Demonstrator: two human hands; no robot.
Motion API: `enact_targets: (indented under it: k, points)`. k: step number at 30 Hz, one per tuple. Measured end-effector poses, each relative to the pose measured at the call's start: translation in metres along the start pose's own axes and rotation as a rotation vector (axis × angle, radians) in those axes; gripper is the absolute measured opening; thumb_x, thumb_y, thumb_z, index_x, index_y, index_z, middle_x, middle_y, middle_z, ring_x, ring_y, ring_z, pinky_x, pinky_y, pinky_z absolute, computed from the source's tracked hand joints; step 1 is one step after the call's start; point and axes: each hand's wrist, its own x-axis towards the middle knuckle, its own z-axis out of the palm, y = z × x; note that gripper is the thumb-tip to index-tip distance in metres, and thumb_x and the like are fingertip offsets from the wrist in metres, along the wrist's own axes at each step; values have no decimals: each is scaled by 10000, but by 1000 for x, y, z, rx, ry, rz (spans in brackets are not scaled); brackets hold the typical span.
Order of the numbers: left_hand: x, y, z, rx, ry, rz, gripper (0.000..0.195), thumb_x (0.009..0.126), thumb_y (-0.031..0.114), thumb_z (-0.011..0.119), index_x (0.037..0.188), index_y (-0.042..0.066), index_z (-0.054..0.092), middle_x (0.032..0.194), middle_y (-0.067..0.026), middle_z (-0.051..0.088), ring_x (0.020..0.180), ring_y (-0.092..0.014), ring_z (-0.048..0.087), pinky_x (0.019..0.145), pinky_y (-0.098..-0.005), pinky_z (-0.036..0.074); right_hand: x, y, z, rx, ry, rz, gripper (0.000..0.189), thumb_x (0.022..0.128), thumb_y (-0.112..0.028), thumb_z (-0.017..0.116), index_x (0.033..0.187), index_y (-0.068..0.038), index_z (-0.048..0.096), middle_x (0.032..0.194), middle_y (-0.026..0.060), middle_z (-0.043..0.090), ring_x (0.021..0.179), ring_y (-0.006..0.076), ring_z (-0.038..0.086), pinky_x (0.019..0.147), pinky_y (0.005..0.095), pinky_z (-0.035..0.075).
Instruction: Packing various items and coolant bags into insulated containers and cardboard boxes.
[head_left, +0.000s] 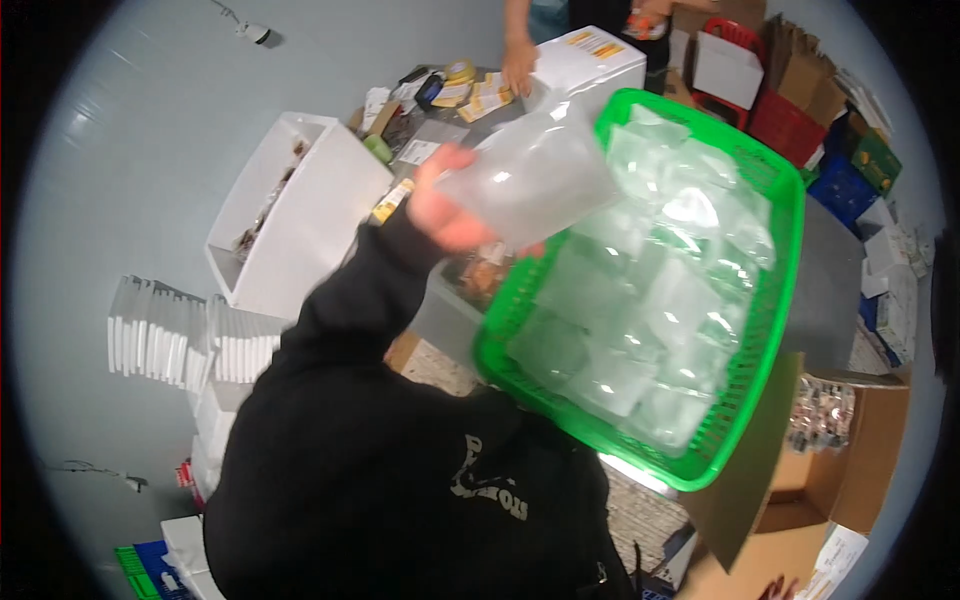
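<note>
My left hand (457, 210), in a black sleeve, holds a frosted, clear plastic pack (532, 176), perhaps a gel or ice pack. The thumb lies at its near corner and fingers show beneath its lower edge. The pack is tilted, beside the upper left rim of a large green plastic basket (787, 247). Many similar translucent packs (679, 292) lie piled in the basket. I cannot make out my right hand in view.
A white foam box (322, 202) holding bagged items stands left, above stacked white lids (154, 334). Another person's hand (519, 66) touches a white foam box (589, 60). An open cardboard box (870, 450) is lower right; blurred fingers (780, 587), owner unclear, show below.
</note>
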Motion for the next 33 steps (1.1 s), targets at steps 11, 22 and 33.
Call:
enact_targets:
  k: [11,22,33]
  points:
    - [-188,47,-179,234,155,144,906,788,515,674,1467,54,290,1326,-195,499,1146,-383,567,676,-443,553,-125,-258,269,594,-270,18,245,924,-143,567,1132,-15,546,1136,187,587,997,262,580,836,391,516]
    - [-156,86,-294,1061,21,-44,651,678,112,748,1279,-12,531,1039,-155,678,912,-220,658,864,-340,510,-299,-369,579,-242,-1191,-190,474,719,-211,777,1173,-217,638,1353,124,464,1290,342,412,1006,550,377]
    - [-124,81,-271,1722,-357,-298,610,620,261,731,1169,23,613,940,-229,677,900,-406,644,844,-439,512,-314,-343,598,-213,-1086,-383,390,544,-299,823,913,-220,725,1553,132,207,1461,366,90,1128,608,130]
